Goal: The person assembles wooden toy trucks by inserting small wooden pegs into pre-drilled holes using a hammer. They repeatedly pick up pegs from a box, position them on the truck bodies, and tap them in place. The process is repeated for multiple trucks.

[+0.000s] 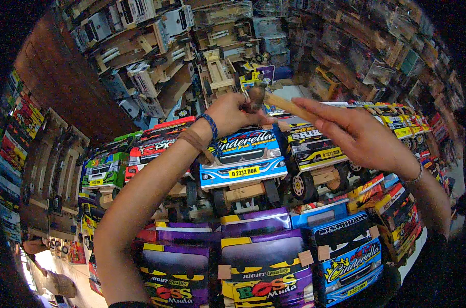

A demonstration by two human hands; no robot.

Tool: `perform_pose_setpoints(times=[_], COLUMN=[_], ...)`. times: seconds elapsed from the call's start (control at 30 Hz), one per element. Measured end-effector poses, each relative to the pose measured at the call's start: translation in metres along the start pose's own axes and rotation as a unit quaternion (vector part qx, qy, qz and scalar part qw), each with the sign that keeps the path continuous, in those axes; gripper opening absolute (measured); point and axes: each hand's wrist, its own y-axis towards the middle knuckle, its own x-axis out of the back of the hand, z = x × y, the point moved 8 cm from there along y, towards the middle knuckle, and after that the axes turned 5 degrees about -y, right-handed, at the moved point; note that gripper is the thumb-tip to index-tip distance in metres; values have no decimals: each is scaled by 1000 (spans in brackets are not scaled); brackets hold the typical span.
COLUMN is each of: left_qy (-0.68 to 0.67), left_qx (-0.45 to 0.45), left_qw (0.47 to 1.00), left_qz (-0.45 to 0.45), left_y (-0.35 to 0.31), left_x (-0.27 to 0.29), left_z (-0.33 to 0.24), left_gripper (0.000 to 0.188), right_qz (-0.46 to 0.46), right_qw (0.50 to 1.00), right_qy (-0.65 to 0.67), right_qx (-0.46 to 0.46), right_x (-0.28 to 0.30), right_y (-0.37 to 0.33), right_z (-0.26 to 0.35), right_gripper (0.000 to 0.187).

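Observation:
My right hand [353, 131] grips the wooden handle of a hammer [289, 107], its fingers stretched along the handle. The dark hammer head is right beside the fingers of my left hand [227, 114]. That hand, with a blue band and a brown band at the wrist, is closed over the top of a blue toy truck [243, 156]; what its fingers hold is hidden behind the hammer head. The truck stands upright on black wheels, its front towards me. To its right is a black and yellow toy truck [317, 149], to its left a red one [150, 146].
Nearest me stand purple truck fronts [266, 269] and a blue truck front [346, 262] with small wooden blocks at the sides. A green truck [107, 167] is at the left. Wooden truck frames [217, 74] and wrapped trucks are stacked behind. Wooden frames [53, 159] line the left.

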Motion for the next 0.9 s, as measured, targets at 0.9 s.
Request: perform_pose_setpoints(times=[0.9], left_qy=[-76], left_qx=[163], left_qw=[983], left_qz=[-40], left_y=[-14], left_x=[25], left_z=[52], left_gripper=[43], right_qz=[-269], right_qw=[643], right_qy=[71], right_qx=[-713], right_x=[-31], right_y=[-727], right_z=[-241], right_gripper=[41])
